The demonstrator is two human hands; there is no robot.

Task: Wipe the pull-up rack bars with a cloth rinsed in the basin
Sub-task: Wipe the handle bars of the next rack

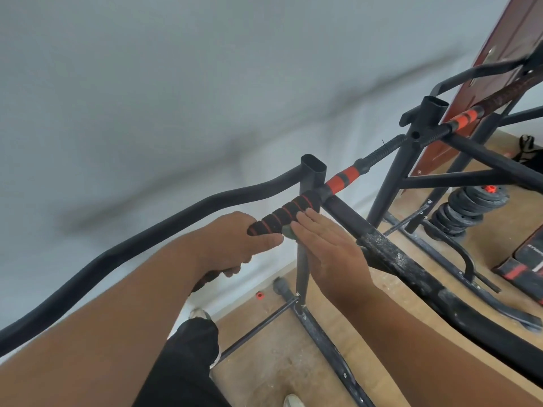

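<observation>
Wiping under way: left hand (235, 242) grips the foam handle (282, 215); right hand (329, 248), fingers straight, presses the cloth (286, 232) against it; speckled side bar (390, 254) seemingly remains uncleaned.

The single head-worn camera looked forward and steeply down from close above the rack (314, 174), its wide lens taking in both forearms, the wall and the floor (282, 371) below.

the rack's tubes (311, 177) were matt black metal, one bar (390, 254) speckled with pale grime. the grip (282, 214) was ribbed black-and-red foam. the floor (282, 368) looked like dusty wood.
</observation>
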